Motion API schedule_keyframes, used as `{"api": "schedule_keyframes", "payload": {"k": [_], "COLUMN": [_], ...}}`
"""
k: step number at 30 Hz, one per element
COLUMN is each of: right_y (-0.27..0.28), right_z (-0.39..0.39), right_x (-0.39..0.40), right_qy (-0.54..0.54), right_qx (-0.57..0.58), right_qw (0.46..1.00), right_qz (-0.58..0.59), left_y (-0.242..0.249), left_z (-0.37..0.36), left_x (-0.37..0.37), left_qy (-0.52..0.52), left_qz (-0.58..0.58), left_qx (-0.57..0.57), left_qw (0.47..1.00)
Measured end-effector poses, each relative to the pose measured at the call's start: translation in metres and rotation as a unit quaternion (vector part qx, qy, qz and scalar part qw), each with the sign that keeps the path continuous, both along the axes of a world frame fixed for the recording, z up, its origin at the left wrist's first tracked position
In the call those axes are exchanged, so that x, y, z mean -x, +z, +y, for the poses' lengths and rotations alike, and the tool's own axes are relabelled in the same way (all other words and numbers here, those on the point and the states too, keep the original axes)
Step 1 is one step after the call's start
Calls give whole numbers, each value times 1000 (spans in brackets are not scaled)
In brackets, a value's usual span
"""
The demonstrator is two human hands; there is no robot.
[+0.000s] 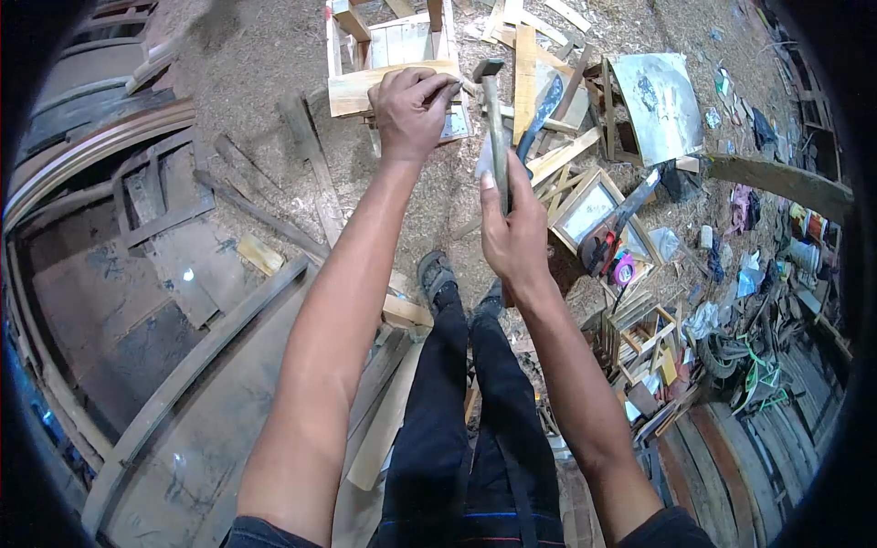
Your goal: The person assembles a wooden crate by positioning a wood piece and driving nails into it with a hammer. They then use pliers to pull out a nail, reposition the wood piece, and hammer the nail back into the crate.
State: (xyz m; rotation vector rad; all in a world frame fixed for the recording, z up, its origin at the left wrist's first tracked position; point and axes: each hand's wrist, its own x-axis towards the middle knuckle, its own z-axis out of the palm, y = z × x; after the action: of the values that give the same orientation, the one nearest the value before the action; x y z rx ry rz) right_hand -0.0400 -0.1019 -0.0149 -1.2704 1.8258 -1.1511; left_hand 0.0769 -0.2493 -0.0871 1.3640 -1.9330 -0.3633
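My right hand (pixel 517 228) is wrapped round the handle of a hammer (pixel 497 128), thumb lying along it. The hammer is held upright, its dark metal head at the top, a little right of my left hand (pixel 411 114). That left hand is closed in a pinch above the right end of a pale board on a wooden frame (pixel 352 94). Whatever lies between its fingertips is too small to make out. The frame stands on the ground in front of me, with slats and posts showing behind the board.
A saw (pixel 626 215) and a blue-handled machete-like blade (pixel 539 114) lie among loose wood strips at right. Beyond them leans a box with a pale panel (pixel 658 105). A large wooden panel (pixel 219 402) spreads at left. Both feet stand on the littered ground.
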Motion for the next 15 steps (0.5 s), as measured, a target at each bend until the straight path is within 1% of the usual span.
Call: {"api": "schedule_keyframes", "payload": {"k": [1, 3, 6, 8, 10, 11, 13, 14, 15], "right_y": [2, 8, 8, 5, 3, 4, 9, 11, 13], "right_z": [0, -2, -6, -7, -8, -7, -5, -6, -6], "right_x": [2, 4, 7, 10, 13, 12, 8, 9, 11], "right_qy": [2, 9, 36, 49, 91, 92, 63, 65, 77], "right_qx": [0, -100, -71, -62, -48, -48, 7, 7, -28], "right_qw": [1000, 993, 995, 996, 994, 994, 997, 997, 996], "right_qz": [0, -63, -53, -38, 41, 42, 32, 32, 32], "left_y": [-3, -4, -2, -4, -4, -4, -2, -1, 0], "left_z": [-1, -3, -2, -1, -1, -1, -1, 0, 0], "left_x": [0, 0, 0, 1, 0, 1, 0, 0, 0], "left_qy": [-2, -1, 3, 8, 6, 6, 9, 10, 10], "left_qz": [15, 28, 20, 40, 40, 40, 39, 28, 17], "left_qx": [-6, -10, -9, 1, 4, 7, 10, -1, -12], "left_qw": [1000, 1000, 1000, 999, 999, 999, 999, 1000, 1000]}}
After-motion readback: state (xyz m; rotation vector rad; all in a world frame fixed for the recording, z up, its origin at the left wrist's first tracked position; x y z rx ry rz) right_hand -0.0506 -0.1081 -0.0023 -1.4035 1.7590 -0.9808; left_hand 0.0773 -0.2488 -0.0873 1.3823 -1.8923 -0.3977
